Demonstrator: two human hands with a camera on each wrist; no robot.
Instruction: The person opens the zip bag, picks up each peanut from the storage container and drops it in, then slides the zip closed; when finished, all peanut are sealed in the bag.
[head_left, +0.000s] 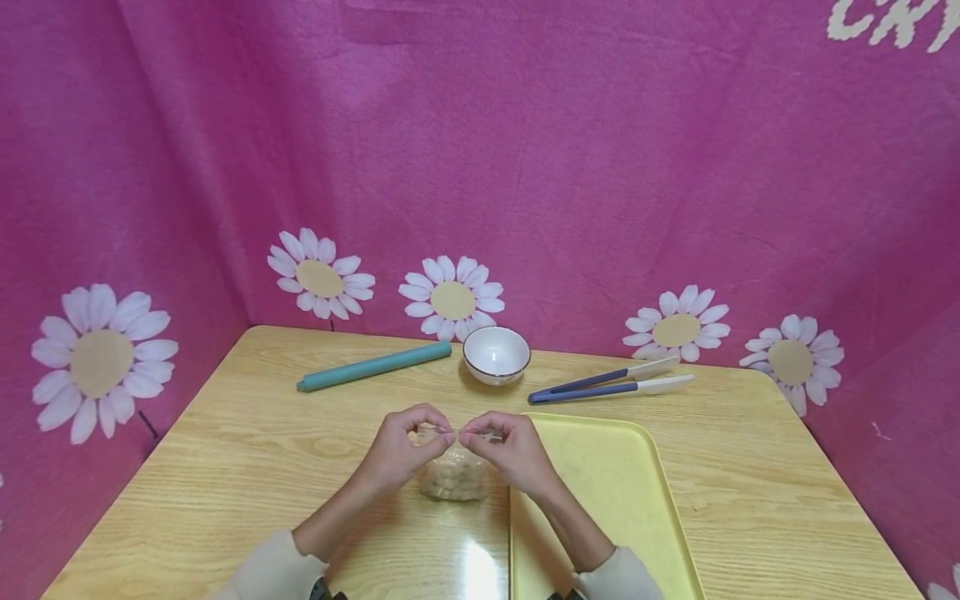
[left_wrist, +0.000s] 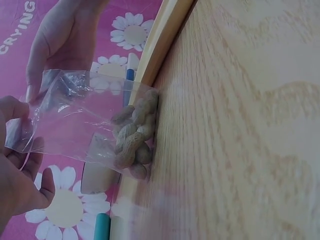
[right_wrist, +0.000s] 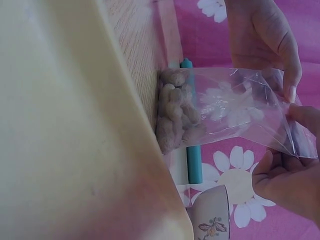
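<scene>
A clear plastic bag (head_left: 454,477) stands upright on the table, with unshelled peanuts (left_wrist: 135,132) gathered at its bottom. My left hand (head_left: 401,447) pinches one side of the bag's top edge between thumb and fingers. Opposite it, my right hand (head_left: 516,451) pinches the other side, the thumbs almost meeting in the middle. The right wrist view shows the bag's film (right_wrist: 227,105) stretched between the peanuts and both hands. Whether the bag's mouth is sealed or parted, I cannot tell.
A yellow tray (head_left: 607,467) lies to the right, partly under my right forearm. Along the back are a teal stick-shaped object (head_left: 375,367), a white bowl (head_left: 497,354) with a dark rim, and blue-and-white tongs (head_left: 600,387). A pink cloth with daisies hangs behind the table.
</scene>
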